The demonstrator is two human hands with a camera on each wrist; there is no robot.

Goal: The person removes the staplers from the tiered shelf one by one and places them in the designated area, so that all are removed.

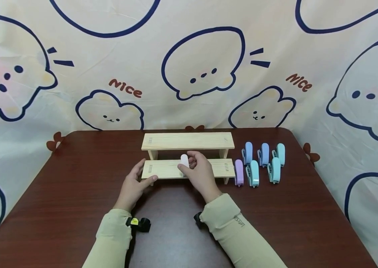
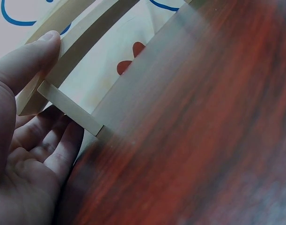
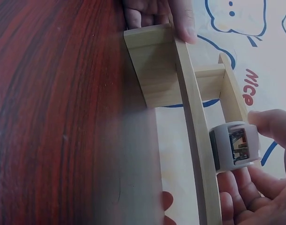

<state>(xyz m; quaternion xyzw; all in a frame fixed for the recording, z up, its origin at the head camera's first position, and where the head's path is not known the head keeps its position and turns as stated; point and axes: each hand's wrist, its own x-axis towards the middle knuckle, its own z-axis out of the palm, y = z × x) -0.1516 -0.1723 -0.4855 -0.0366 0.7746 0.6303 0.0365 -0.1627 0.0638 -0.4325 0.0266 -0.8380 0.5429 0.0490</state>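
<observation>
A two-tier wooden shelf [image 1: 165, 169] of pale planks stands near the back of the table. My left hand [image 1: 133, 188] grips the left end of its lower plank, thumb on top and fingers round the end, as the left wrist view also shows. A small white stapler [image 3: 235, 145] is on the lower plank, around its middle. Between thumb and fingers, my right hand [image 1: 202, 175] holds this stapler, its base against the plank. Part of the stapler [image 1: 184, 160] is hidden by the hand in the head view.
Right of the shelf stand several small staplers: a purple one [image 1: 239, 172] close to the shelf's end, blue ones [image 1: 248, 152] behind, and teal ones [image 1: 275, 170]. The brown table [image 1: 75, 201] meets a printed curtain [image 1: 162, 111] at its back edge.
</observation>
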